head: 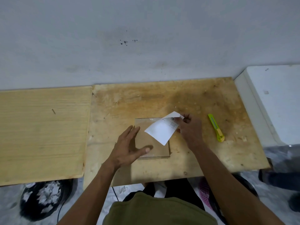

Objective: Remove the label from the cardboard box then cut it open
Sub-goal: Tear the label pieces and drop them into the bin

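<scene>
Nearly off: white label (pixel 159 130), thin and glossy, curled back above flat brown cardboard box (pixel 151 137) at mid-board, whether any edge is stuck being hard to tell. Pinched at far corner by right hand (pixel 189 127); left hand (pixel 128 146) spread open, pressing box's near-left. Best peeled low and slow, box pinned. Yellow plastic knife (pixel 216 127) right, untouched, on scuffed plywood table (pixel 203 98).

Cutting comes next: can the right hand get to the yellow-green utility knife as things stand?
Probably yes, once free. The right hand pinches the white paper label; the yellow-green utility knife lies just beside it on bare wooden table, nothing between.
</scene>
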